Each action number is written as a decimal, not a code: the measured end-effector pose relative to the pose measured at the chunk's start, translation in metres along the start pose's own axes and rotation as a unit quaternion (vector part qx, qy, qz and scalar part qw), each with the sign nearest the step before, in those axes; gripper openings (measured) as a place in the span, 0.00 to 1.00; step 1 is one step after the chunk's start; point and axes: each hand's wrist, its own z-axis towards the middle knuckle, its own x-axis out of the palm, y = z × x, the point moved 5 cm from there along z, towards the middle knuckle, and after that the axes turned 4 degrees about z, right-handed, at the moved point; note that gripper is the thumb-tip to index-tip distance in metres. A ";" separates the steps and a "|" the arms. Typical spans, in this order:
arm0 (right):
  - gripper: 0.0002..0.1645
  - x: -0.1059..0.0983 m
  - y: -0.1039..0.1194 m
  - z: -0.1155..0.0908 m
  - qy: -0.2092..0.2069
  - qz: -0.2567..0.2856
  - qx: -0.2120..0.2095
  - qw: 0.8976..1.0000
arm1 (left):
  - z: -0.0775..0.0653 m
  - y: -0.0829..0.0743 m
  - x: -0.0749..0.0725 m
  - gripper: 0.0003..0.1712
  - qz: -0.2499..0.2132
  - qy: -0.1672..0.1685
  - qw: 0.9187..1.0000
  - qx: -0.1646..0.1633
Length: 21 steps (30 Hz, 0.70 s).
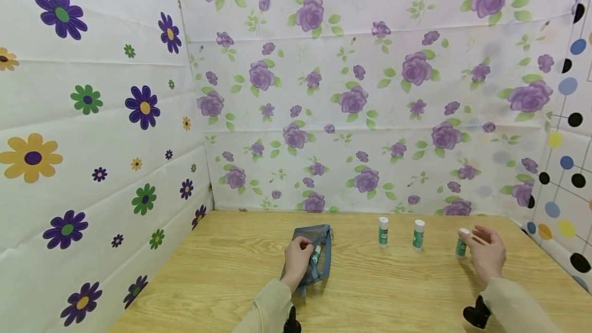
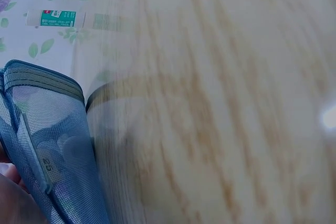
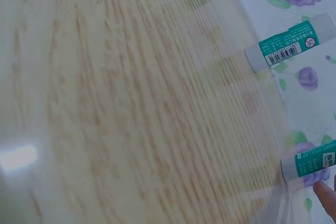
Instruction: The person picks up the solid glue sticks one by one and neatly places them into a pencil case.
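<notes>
Glue sticks [image 1: 383, 233] and a blue mesh pouch [image 2: 68, 124] were the things in use, backed at twelve o'clock by a cloth [image 1: 324, 112] of purple flowers. Beneath them spread the wood-grain counter [image 1: 208, 281], its flat top probably what let such slim tubes stand unaided.

The pouch sat at six o'clock in the head view, tilted; its soft sides would likely have folded without support. That was presumably why the left hand [image 1: 298, 261] was grasping it, fingers curled at its edge.

The right hand [image 1: 487, 256], at four o'clock, looked released: one digit reached across the cap of the farthest stick [image 1: 461, 249], while the other fingers were loosely extended, apart from it. That digit perhaps steadied the tube; whether it pressed could not be told.

From the pouch, three sticks stood between two and three o'clock, upright with gaps between them, an arrangement that seemed to leave finger room around each and keep the caps within easy reach. A fourth stick [image 1: 316, 255] showed at the pouch, leaning with its white end toward one o'clock, apparently inside and propped by the mesh.

Smallest was the pouch's pale tag [image 2: 48, 167], its marking hard to read.
</notes>
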 end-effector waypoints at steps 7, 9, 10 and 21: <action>0.28 0.004 0.010 -0.011 -0.005 -0.009 0.004 1.000 | 0.000 0.000 0.000 0.04 -0.001 -0.002 1.000 0.003; 0.26 0.004 0.011 -0.013 -0.004 -0.004 0.006 1.000 | 0.000 0.000 0.000 0.04 0.000 -0.002 1.000 0.003; 0.25 0.005 0.012 -0.013 -0.001 0.005 0.010 1.000 | 0.000 0.000 0.000 0.04 0.000 -0.003 1.000 0.004; 0.30 0.005 0.010 -0.016 0.011 0.031 0.038 0.999 | 0.001 0.002 0.002 0.04 0.003 -0.001 1.000 -0.003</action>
